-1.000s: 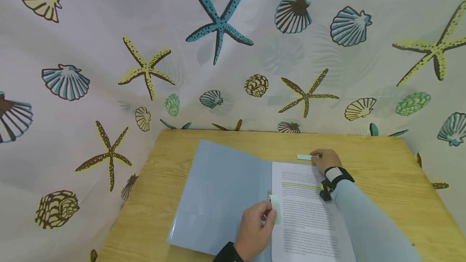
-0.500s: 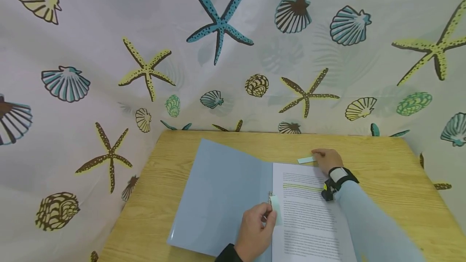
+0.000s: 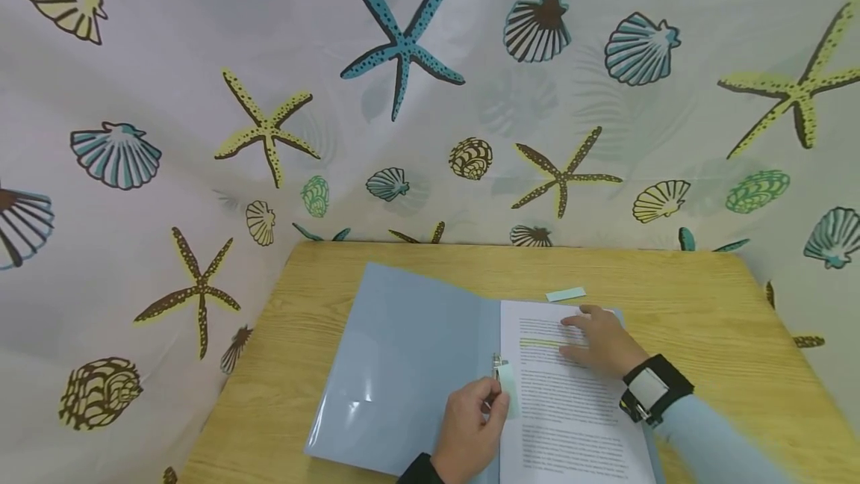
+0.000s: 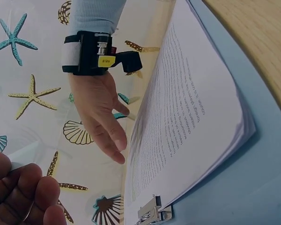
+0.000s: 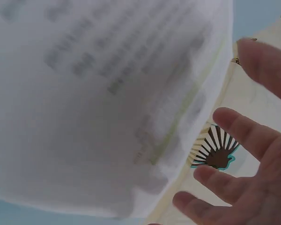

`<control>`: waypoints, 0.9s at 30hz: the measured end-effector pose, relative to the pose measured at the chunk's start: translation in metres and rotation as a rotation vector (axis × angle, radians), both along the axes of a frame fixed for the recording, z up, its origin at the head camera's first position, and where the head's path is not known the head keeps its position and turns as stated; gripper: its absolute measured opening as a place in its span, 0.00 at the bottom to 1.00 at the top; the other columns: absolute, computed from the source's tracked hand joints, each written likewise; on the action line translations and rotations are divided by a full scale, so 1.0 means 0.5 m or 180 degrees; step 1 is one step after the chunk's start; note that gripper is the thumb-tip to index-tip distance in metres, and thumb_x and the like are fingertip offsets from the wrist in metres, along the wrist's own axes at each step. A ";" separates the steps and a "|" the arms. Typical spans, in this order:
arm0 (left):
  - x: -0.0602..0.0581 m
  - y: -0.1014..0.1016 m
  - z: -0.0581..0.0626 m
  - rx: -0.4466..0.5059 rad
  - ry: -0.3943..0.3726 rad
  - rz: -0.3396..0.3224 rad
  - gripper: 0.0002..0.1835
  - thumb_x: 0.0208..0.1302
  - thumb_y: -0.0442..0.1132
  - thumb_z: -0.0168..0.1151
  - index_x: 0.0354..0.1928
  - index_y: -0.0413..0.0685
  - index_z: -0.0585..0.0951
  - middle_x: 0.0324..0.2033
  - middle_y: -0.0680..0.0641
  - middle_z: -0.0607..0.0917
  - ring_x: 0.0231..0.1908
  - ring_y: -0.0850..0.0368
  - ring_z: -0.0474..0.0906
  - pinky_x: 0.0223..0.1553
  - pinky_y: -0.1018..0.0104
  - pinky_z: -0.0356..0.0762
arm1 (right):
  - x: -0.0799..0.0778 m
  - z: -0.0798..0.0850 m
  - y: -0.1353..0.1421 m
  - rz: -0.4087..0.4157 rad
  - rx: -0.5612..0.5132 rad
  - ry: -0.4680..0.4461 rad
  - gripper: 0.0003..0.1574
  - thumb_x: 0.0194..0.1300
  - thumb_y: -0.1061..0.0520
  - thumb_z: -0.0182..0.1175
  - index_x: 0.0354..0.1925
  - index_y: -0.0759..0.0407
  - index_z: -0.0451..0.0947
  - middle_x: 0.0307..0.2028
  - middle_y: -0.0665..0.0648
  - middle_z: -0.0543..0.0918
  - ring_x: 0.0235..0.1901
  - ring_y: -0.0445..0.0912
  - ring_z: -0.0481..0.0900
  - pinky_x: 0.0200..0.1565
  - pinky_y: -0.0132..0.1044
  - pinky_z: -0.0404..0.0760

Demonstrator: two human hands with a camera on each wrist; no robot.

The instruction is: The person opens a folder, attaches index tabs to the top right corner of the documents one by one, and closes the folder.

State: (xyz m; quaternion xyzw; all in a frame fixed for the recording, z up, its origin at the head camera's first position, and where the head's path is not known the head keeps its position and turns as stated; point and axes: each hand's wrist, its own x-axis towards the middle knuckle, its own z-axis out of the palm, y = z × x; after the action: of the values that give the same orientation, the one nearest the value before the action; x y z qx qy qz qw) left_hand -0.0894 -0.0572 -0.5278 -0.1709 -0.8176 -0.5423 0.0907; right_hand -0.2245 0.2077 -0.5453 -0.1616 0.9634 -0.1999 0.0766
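Note:
My left hand (image 3: 468, 424) pinches a pale green paper strip (image 3: 508, 390) between thumb and fingers, over the inner edge of a printed stack of paper (image 3: 571, 424). The same strip (image 4: 25, 154) shows behind the fingertips in the left wrist view. The stack lies in an open blue folder (image 3: 403, 364), held by a metal clip (image 3: 499, 361). My right hand (image 3: 605, 342) is over the upper right of the top page, its fingers spread and holding nothing. A yellow highlighted line (image 3: 537, 343) crosses that page.
A second pale green strip (image 3: 566, 294) lies on the wooden table (image 3: 699, 297) just beyond the folder's top edge. A white cloth printed with shells and starfish (image 3: 430, 133) hangs behind and beside the table.
My right hand has let go of the strip behind the folder and come back toward me over the page, fingers spreading. The left hand stays nearly still with its strip.

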 end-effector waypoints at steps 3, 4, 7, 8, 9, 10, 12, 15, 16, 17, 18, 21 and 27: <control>0.000 0.000 0.000 -0.0002 -0.0001 -0.0006 0.08 0.71 0.38 0.54 0.33 0.47 0.80 0.27 0.58 0.80 0.29 0.72 0.75 0.27 0.76 0.74 | 0.022 -0.015 -0.007 -0.0110 0.0066 -0.0141 0.46 0.51 0.34 0.69 0.63 0.54 0.73 0.69 0.74 0.54 0.65 0.76 0.50 0.52 0.74 0.60; 0.000 0.000 -0.001 -0.0005 0.0018 -0.0012 0.08 0.71 0.38 0.54 0.33 0.47 0.80 0.27 0.57 0.80 0.29 0.72 0.75 0.27 0.77 0.74 | 0.026 -0.022 -0.009 -0.0131 0.0065 -0.0171 0.49 0.49 0.33 0.69 0.64 0.54 0.72 0.70 0.73 0.52 0.66 0.76 0.48 0.52 0.75 0.58; 0.001 -0.001 -0.002 -0.0011 0.0054 -0.0027 0.08 0.71 0.38 0.54 0.33 0.47 0.79 0.27 0.57 0.80 0.29 0.72 0.75 0.27 0.77 0.74 | 0.030 -0.039 -0.014 -0.0146 0.0072 -0.0207 0.53 0.46 0.31 0.70 0.66 0.53 0.70 0.71 0.71 0.51 0.67 0.76 0.46 0.51 0.77 0.56; 0.001 -0.001 -0.003 -0.0017 0.0063 -0.0026 0.08 0.71 0.38 0.54 0.33 0.48 0.79 0.27 0.57 0.80 0.29 0.72 0.75 0.27 0.77 0.74 | 0.031 -0.043 -0.016 -0.0142 0.0093 -0.0204 0.53 0.46 0.31 0.70 0.66 0.52 0.70 0.71 0.71 0.51 0.67 0.75 0.46 0.51 0.77 0.55; 0.001 -0.001 -0.004 -0.0022 0.0078 -0.0028 0.08 0.71 0.38 0.54 0.33 0.48 0.79 0.27 0.57 0.80 0.29 0.72 0.75 0.27 0.77 0.74 | 0.032 -0.048 -0.018 -0.0141 0.0120 -0.0193 0.53 0.46 0.32 0.71 0.66 0.52 0.70 0.71 0.70 0.52 0.67 0.75 0.47 0.51 0.78 0.55; 0.001 -0.001 -0.004 -0.0025 0.0084 -0.0024 0.08 0.72 0.38 0.53 0.33 0.48 0.79 0.27 0.57 0.80 0.29 0.72 0.75 0.27 0.77 0.74 | 0.033 -0.050 -0.022 -0.0146 0.0143 -0.0176 0.53 0.46 0.32 0.71 0.66 0.52 0.70 0.71 0.70 0.52 0.67 0.74 0.47 0.50 0.78 0.55; 0.001 -0.002 -0.004 -0.0030 0.0075 -0.0013 0.08 0.71 0.38 0.54 0.34 0.48 0.79 0.27 0.57 0.80 0.29 0.72 0.75 0.27 0.77 0.74 | 0.035 -0.052 -0.029 -0.0151 0.0178 -0.0142 0.52 0.46 0.34 0.72 0.66 0.52 0.70 0.71 0.70 0.54 0.67 0.74 0.48 0.48 0.79 0.54; 0.001 -0.002 -0.001 -0.0054 0.0057 0.0002 0.08 0.71 0.39 0.54 0.34 0.47 0.80 0.28 0.58 0.80 0.30 0.72 0.75 0.28 0.77 0.74 | 0.039 -0.051 -0.041 -0.0140 0.0225 -0.0083 0.52 0.46 0.35 0.73 0.65 0.52 0.70 0.71 0.70 0.55 0.66 0.75 0.49 0.46 0.80 0.54; 0.001 -0.002 -0.001 -0.0059 0.0046 0.0003 0.08 0.72 0.39 0.54 0.35 0.48 0.80 0.28 0.58 0.80 0.30 0.72 0.75 0.28 0.77 0.74 | 0.039 -0.050 -0.045 -0.0140 0.0237 -0.0067 0.52 0.45 0.35 0.73 0.65 0.53 0.71 0.70 0.70 0.56 0.66 0.75 0.49 0.46 0.80 0.54; 0.001 -0.003 0.000 -0.0063 0.0039 0.0000 0.08 0.72 0.39 0.53 0.35 0.48 0.80 0.28 0.58 0.80 0.30 0.72 0.75 0.28 0.77 0.74 | 0.040 -0.050 -0.048 -0.0139 0.0260 -0.0058 0.52 0.45 0.35 0.73 0.65 0.53 0.71 0.70 0.70 0.56 0.66 0.75 0.50 0.46 0.80 0.54; 0.001 -0.003 0.001 -0.0068 0.0032 -0.0003 0.08 0.72 0.39 0.53 0.35 0.48 0.79 0.28 0.59 0.80 0.30 0.72 0.75 0.28 0.77 0.74 | 0.040 -0.049 -0.051 -0.0142 0.0284 -0.0050 0.52 0.45 0.35 0.73 0.65 0.53 0.71 0.70 0.70 0.56 0.66 0.75 0.50 0.46 0.80 0.55; 0.001 -0.004 0.001 -0.0077 0.0043 -0.0010 0.08 0.72 0.40 0.53 0.35 0.49 0.79 0.28 0.59 0.80 0.30 0.73 0.75 0.28 0.77 0.74 | 0.038 -0.050 -0.057 -0.0163 0.0351 -0.0043 0.52 0.45 0.36 0.73 0.65 0.53 0.71 0.70 0.70 0.56 0.66 0.75 0.50 0.46 0.80 0.55; 0.000 -0.004 0.004 -0.0076 0.0103 0.0009 0.07 0.72 0.39 0.54 0.35 0.49 0.79 0.28 0.58 0.80 0.30 0.72 0.75 0.28 0.77 0.74 | 0.038 -0.052 -0.061 -0.0208 0.0361 -0.0050 0.52 0.43 0.37 0.74 0.64 0.53 0.72 0.69 0.71 0.56 0.66 0.75 0.51 0.47 0.80 0.56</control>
State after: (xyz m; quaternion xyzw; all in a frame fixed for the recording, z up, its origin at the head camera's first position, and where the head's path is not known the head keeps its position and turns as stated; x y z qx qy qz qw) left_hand -0.0894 -0.0593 -0.5258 -0.1796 -0.8227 -0.5295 0.1025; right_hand -0.2056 0.1771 -0.5712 -0.1238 0.9773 -0.1487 0.0867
